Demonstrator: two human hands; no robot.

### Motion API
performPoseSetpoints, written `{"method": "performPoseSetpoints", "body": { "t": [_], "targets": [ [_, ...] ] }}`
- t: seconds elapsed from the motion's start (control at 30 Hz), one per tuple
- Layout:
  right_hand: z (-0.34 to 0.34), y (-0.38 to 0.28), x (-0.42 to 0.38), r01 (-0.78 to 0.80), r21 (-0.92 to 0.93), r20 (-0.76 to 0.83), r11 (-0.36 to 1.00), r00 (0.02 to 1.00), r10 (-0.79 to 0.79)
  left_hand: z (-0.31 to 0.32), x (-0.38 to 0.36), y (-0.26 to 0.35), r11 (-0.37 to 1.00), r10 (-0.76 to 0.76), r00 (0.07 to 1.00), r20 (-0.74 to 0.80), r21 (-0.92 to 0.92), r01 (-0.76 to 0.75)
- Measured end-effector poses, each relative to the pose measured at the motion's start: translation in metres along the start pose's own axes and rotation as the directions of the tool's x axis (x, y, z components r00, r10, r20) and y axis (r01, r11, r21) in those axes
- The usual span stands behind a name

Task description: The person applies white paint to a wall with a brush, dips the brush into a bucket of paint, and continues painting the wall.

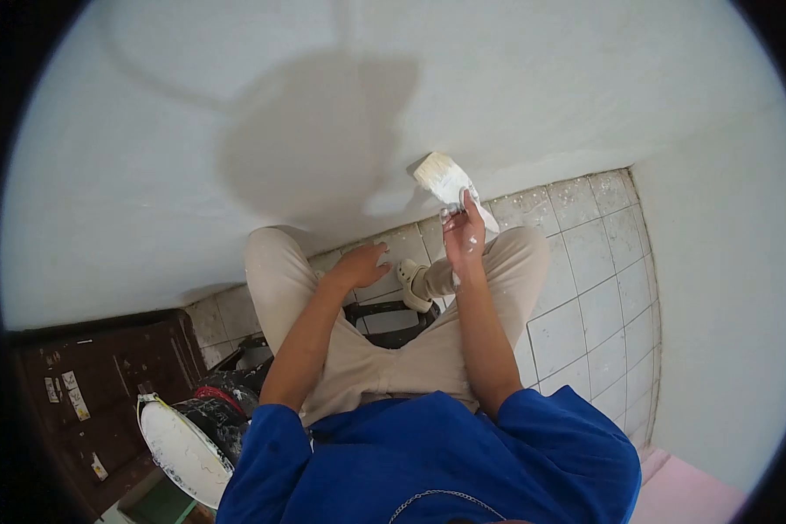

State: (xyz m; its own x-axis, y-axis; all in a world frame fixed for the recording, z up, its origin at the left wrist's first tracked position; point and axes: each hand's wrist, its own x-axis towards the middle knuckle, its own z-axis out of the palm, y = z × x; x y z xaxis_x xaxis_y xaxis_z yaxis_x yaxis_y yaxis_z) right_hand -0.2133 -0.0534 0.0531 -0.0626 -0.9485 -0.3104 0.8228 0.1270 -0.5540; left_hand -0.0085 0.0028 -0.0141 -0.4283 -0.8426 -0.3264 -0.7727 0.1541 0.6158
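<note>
My right hand (pixel 465 234), spotted with white paint, is closed round a wide paintbrush (pixel 446 177). The brush's pale bristles point up and left, close to the white wall (pixel 533 96), and its handle passes behind my fingers. My left hand (pixel 363 265) holds nothing; it hangs beside my left knee with the fingers apart and slightly curled. Below it to the right, a cream clog (pixel 412 286) is on my foot, between my knees.
A paint bucket (pixel 183 450) with white inside stands at lower left, near a dark brown panelled door (pixel 105 375). Paint-spotted white tiles (pixel 582 253) cover the floor up to the wall on the right. A dark stool frame (pixel 393 321) shows beneath me.
</note>
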Motion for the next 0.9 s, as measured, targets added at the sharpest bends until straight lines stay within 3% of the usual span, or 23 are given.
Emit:
{"method": "performPoseSetpoints", "body": {
  "t": [0.13,0.2,0.23,0.27,0.37,0.47,0.57,0.6,0.7,0.73,0.83,0.9],
  "targets": [
    [-0.039,0.023,0.025,-0.089,-0.378,-0.319,0.921,0.947,-0.039,-0.005,-0.001,0.009,1.000,-0.022,0.998,0.063,0.003,0.022],
    [-0.090,0.065,0.052,-0.166,-0.349,-0.507,0.922,0.861,-0.037,-0.004,0.001,0.012,1.000,-0.030,0.996,0.082,0.003,0.030],
    [-0.080,0.069,0.051,-0.201,-0.324,-0.590,0.924,0.807,-0.031,0.000,0.004,0.008,1.000,-0.025,0.997,0.076,0.008,0.025],
    [-0.074,0.069,0.047,-0.205,-0.208,-0.559,0.956,0.827,0.056,0.001,0.006,0.002,1.000,-0.024,0.997,0.069,0.015,0.023],
    [-0.029,0.050,0.029,0.038,-0.393,-0.251,0.919,0.957,-0.147,-0.009,-0.004,0.005,0.998,-0.061,0.997,0.055,0.007,0.061],
    [0.010,0.023,-0.008,0.183,-0.185,-0.170,0.966,0.962,-0.215,-0.014,-0.006,0.007,0.995,-0.093,0.993,0.067,0.041,0.090],
    [0.015,0.007,-0.017,0.230,-0.188,-0.082,0.955,0.965,-0.248,-0.004,0.000,-0.002,0.998,-0.033,0.999,0.030,0.062,0.031],
    [0.013,0.008,-0.014,0.238,-0.241,-0.105,0.941,0.957,-0.269,-0.001,0.001,0.000,0.998,-0.041,0.998,0.052,0.048,0.038],
    [-0.027,0.029,0.014,-0.020,-0.413,-0.266,0.910,0.959,-0.099,-0.006,0.003,0.006,0.997,-0.066,0.991,0.117,0.044,0.061],
    [-0.045,0.044,0.026,0.035,-0.498,-0.266,0.867,0.945,-0.191,-0.008,0.002,0.010,0.996,-0.080,0.988,0.135,0.045,0.074],
    [-0.065,0.065,0.044,-0.157,-0.462,-0.446,0.873,0.892,-0.076,-0.005,0.003,0.008,0.997,-0.077,0.990,0.120,0.036,0.073],
    [-0.062,0.064,0.051,-0.097,-0.476,-0.373,0.874,0.922,-0.101,-0.006,0.001,0.000,0.998,-0.065,0.995,0.076,0.021,0.064]
  ]
}}
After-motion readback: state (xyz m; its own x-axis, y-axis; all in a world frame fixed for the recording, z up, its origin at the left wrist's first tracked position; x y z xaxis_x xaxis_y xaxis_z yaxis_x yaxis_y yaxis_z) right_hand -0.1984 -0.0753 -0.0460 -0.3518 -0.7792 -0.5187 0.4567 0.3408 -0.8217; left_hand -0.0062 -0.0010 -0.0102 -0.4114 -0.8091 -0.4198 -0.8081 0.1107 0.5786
